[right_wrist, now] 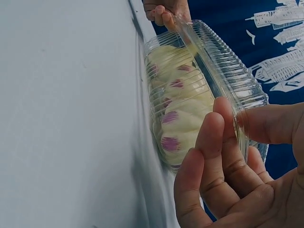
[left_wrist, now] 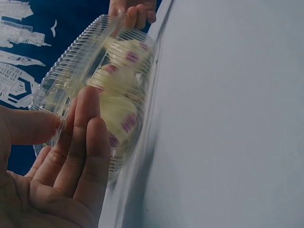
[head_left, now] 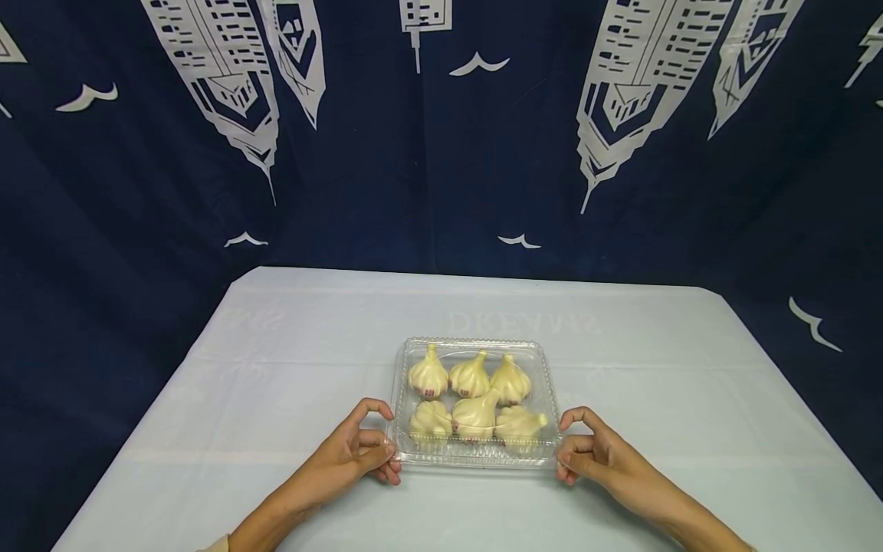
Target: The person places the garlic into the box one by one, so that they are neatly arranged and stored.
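A clear plastic clamshell box (head_left: 441,461) lies on the table with several garlic bulbs (head_left: 474,418) in two rows inside, its lid down over them. At its near left corner my left hand (head_left: 359,448) pinches the rim between thumb and fingers. My right hand (head_left: 599,456) pinches the rim at the near right corner in the same way. In the left wrist view the thumb and fingertips meet at the box's flange (left_wrist: 71,83). Purple patches mark the garlic bulbs (right_wrist: 183,118) in the right wrist view, where the thumb presses the rim from above.
A white cloth covers the table (head_left: 310,322), with faint mirrored lettering near its far edge. Behind it hangs a dark blue curtain (head_left: 428,169) printed with white buildings and birds.
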Motion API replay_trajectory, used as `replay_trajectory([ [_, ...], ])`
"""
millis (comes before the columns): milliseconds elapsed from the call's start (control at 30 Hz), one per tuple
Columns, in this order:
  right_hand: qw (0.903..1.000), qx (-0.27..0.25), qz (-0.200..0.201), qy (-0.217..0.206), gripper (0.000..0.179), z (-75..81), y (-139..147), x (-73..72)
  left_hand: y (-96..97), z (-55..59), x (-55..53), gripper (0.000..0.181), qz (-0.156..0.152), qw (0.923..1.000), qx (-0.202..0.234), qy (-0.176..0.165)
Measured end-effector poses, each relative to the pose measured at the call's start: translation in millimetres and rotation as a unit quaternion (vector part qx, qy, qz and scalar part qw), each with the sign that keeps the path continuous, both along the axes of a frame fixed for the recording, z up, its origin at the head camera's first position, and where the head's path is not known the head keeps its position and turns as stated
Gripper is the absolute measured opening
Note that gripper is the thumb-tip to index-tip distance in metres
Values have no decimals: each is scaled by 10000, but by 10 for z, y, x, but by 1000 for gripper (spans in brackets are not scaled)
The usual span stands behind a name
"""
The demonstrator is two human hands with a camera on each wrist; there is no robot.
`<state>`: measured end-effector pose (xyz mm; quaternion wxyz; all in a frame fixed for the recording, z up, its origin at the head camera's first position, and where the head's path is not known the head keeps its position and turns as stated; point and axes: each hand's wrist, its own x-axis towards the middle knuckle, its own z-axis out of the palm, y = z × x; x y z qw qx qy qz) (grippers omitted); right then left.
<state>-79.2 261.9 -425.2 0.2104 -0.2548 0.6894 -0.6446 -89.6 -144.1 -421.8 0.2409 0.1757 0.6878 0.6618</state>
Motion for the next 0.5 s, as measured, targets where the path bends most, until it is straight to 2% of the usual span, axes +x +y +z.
replay_trajectory([
  [500,10000,-92,3,-7,27,-7,2,17,0,-28,-12,43,-88,9998,125,119],
])
